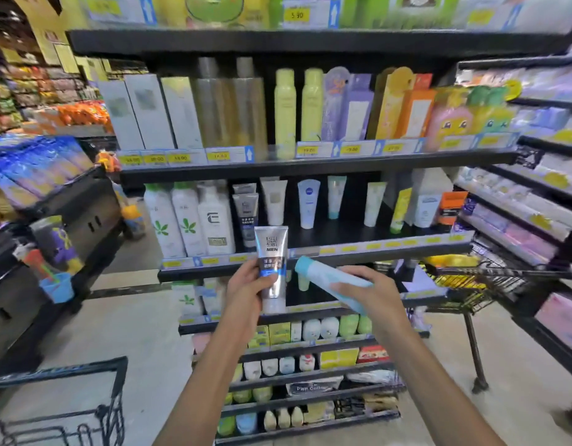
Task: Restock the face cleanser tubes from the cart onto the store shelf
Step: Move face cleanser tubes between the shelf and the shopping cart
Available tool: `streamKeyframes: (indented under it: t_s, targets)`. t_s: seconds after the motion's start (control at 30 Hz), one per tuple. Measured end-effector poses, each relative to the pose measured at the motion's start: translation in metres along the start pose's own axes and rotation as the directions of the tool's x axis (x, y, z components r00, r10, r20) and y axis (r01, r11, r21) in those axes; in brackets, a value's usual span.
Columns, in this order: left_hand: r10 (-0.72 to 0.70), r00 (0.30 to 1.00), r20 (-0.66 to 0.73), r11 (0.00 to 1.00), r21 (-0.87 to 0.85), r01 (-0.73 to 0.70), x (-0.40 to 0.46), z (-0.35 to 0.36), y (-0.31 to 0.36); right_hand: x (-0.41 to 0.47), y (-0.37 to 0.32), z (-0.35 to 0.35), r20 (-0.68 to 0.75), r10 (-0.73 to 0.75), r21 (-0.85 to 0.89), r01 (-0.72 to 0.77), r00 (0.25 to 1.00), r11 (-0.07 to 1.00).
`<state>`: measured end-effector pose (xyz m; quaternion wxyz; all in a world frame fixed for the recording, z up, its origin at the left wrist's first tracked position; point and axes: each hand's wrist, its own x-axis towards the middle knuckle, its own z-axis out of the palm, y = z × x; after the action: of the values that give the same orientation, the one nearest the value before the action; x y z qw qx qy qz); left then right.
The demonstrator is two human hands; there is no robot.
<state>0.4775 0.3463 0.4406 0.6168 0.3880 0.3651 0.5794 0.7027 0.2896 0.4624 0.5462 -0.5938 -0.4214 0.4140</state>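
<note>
Below the shelf (310,252), left hand (246,284) gripped the silver tube (271,252) mid-body, right hand (368,289) clasped the blue tube (320,273); both looked light, squashy.

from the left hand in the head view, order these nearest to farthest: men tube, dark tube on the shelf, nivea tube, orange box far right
1. MEN tube, held in the left hand.
2. Dark tube, on the shelf just above.
3. Nivea tube, up and right.
4. Orange box, far right.
</note>
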Motion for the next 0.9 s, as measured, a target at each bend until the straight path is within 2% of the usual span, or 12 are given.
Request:
streamKeyframes:
  t_s: [0.17, 0.43, 0.73, 0.9]
  targets:
    - [-0.034, 0.999, 0.030, 0.999, -0.041, 0.035, 0.024, 0.011, -0.001, 0.017, -0.001, -0.010, -0.126, 0.032, 0.154, -0.012, 0.992, 0.988]
    - [-0.005, 0.999, 0.052, 1.000, 0.011, 0.004, 0.057, 0.000, -0.003, 0.049, -0.003, 0.005, -0.157, 0.041, 0.362, 0.019, 0.987, 0.932]
    - [0.019, 1.000, -0.003, 0.998, 0.057, -0.018, 0.077, -0.009, -0.003, 0.082, -0.003, 0.012, -0.117, 0.002, 0.493, 0.056, 0.993, 0.868]
    - [0.097, 0.994, -0.040, 0.991, 0.094, -0.093, 0.101, -0.006, 0.005, 0.111, -0.005, 0.012, -0.063, -0.027, 0.507, 0.056, 0.998, 0.860]
